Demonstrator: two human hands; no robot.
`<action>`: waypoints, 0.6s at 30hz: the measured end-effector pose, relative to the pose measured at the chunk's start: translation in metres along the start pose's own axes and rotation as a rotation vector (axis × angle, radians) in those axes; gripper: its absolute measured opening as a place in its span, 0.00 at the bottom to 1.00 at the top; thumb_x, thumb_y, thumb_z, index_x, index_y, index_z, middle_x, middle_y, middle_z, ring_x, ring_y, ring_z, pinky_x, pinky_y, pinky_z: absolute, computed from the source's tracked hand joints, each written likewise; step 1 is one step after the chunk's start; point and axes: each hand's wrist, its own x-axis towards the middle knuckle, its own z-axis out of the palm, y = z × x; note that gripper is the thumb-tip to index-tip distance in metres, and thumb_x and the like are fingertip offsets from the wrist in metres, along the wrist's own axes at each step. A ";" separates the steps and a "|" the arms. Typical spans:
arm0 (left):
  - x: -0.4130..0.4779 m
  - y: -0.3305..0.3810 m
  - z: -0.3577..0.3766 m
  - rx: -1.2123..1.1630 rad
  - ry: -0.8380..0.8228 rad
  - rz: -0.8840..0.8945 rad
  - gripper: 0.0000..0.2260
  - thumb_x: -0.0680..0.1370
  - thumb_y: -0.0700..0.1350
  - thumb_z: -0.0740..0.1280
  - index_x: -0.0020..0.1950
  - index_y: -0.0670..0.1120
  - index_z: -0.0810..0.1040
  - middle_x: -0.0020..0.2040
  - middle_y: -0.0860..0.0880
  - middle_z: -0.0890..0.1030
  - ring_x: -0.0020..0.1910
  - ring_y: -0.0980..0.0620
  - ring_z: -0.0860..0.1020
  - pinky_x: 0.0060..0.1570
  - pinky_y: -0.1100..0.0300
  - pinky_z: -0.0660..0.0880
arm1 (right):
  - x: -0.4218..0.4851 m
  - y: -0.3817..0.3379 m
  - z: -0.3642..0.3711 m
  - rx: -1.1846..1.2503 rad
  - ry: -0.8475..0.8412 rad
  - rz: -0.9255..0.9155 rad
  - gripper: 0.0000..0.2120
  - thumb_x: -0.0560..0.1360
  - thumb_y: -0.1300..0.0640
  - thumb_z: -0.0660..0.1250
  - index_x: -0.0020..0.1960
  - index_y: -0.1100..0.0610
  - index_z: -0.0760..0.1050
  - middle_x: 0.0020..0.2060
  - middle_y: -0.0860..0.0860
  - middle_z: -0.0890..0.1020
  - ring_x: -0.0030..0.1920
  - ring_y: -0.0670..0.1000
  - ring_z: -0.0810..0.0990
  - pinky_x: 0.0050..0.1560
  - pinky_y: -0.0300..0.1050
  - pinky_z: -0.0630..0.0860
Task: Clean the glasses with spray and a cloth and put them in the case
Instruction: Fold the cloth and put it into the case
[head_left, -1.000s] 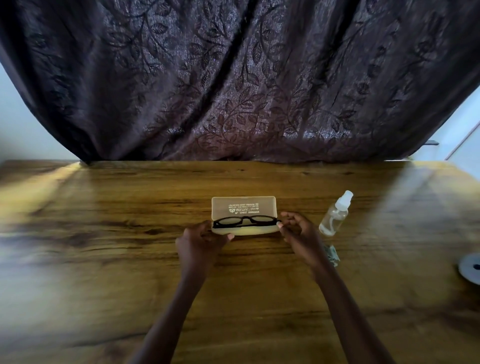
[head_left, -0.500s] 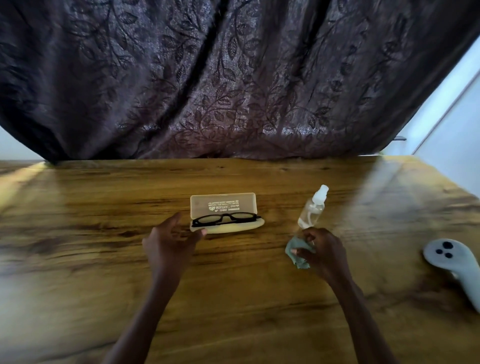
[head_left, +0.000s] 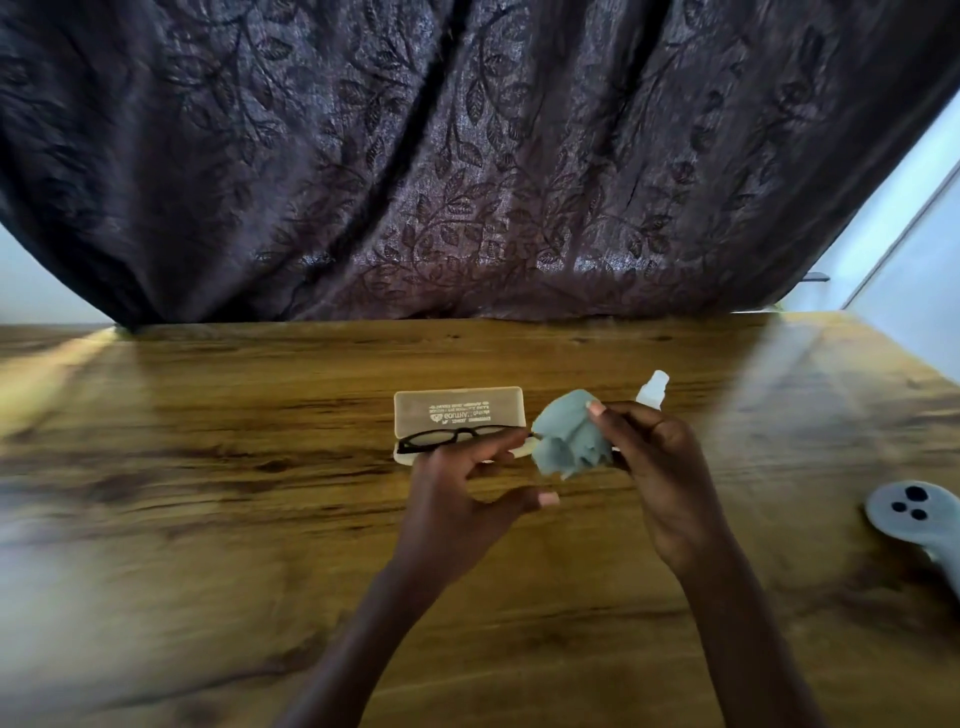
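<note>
Black-framed glasses (head_left: 441, 437) lie in an open beige case (head_left: 457, 411) at the middle of the wooden table. My right hand (head_left: 660, 467) pinches a crumpled grey-blue cloth (head_left: 569, 441) and holds it above the table, just right of the case. My left hand (head_left: 462, 493) hovers in front of the case with its fingers spread, holding nothing, close to the cloth. A small clear spray bottle (head_left: 653, 388) with a white cap stands behind my right hand, mostly hidden by it.
A grey controller (head_left: 919, 517) with dark buttons lies at the table's right edge. A dark leaf-patterned curtain (head_left: 467, 156) hangs behind the table's far edge. Bare wood (head_left: 182, 467) stretches to the left and in front.
My right hand lifted the cloth off the table and carried it left toward the case. My left hand moved right, in front of the case. The view shifted.
</note>
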 end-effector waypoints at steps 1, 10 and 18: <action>0.000 0.000 0.002 -0.025 -0.009 -0.008 0.30 0.60 0.51 0.76 0.60 0.48 0.74 0.51 0.56 0.79 0.47 0.61 0.80 0.48 0.62 0.79 | -0.002 -0.001 0.005 0.036 -0.032 0.016 0.07 0.66 0.53 0.67 0.38 0.56 0.80 0.32 0.47 0.84 0.35 0.43 0.81 0.34 0.34 0.77; -0.001 -0.010 -0.011 -0.156 0.026 -0.010 0.18 0.63 0.38 0.75 0.52 0.43 0.79 0.47 0.50 0.83 0.46 0.57 0.82 0.46 0.62 0.79 | -0.008 0.010 0.030 0.067 -0.212 0.133 0.10 0.64 0.49 0.67 0.34 0.57 0.78 0.30 0.48 0.83 0.32 0.44 0.81 0.32 0.33 0.76; 0.001 -0.012 -0.025 -0.057 0.010 0.046 0.06 0.68 0.36 0.71 0.40 0.46 0.80 0.40 0.54 0.81 0.41 0.59 0.81 0.40 0.67 0.78 | -0.010 0.014 0.029 0.097 -0.309 0.164 0.12 0.67 0.52 0.66 0.38 0.62 0.76 0.28 0.48 0.82 0.29 0.43 0.80 0.28 0.33 0.74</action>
